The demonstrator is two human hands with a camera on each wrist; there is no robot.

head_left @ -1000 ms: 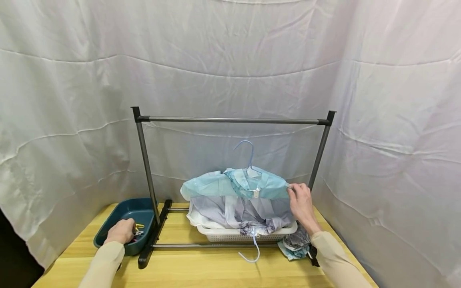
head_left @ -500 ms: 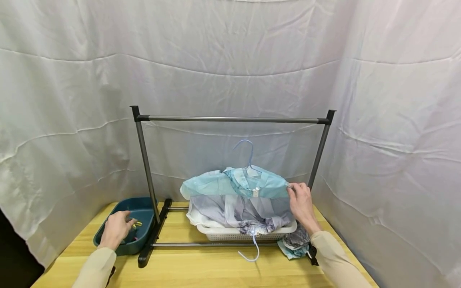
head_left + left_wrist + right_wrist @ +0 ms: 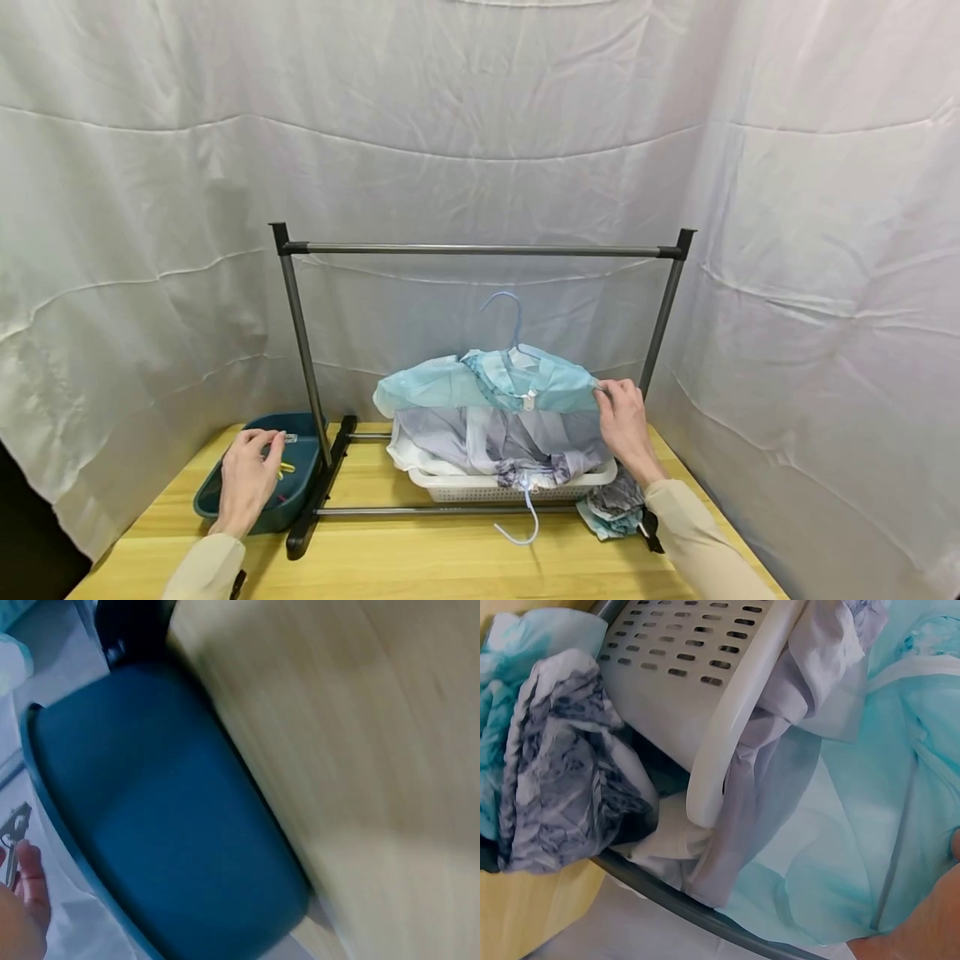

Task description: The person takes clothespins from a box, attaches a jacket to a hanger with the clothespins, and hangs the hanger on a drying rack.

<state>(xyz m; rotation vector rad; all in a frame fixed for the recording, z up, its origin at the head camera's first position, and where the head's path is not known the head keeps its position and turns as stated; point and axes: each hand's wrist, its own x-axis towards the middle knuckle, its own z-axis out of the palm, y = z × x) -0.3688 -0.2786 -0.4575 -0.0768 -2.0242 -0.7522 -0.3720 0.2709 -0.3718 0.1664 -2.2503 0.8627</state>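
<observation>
In my head view, at eight o'clock, the left hand (image 3: 247,482) had a clip (image 3: 291,438) pinched between nearly closed fingers above the green tub (image 3: 172,810). At four o'clock, my right hand (image 3: 624,423) pinched a shoulder edge of the blue garment (image 3: 427,386), which lay at six over the lilac garment (image 3: 444,435). I judged the work part-way: both were on hangers (image 3: 517,321), the clip not yet on cloth, neither hook on the rail (image 3: 480,250) at twelve.

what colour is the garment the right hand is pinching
Pale aqua; the garment shows best in the head view.
</observation>
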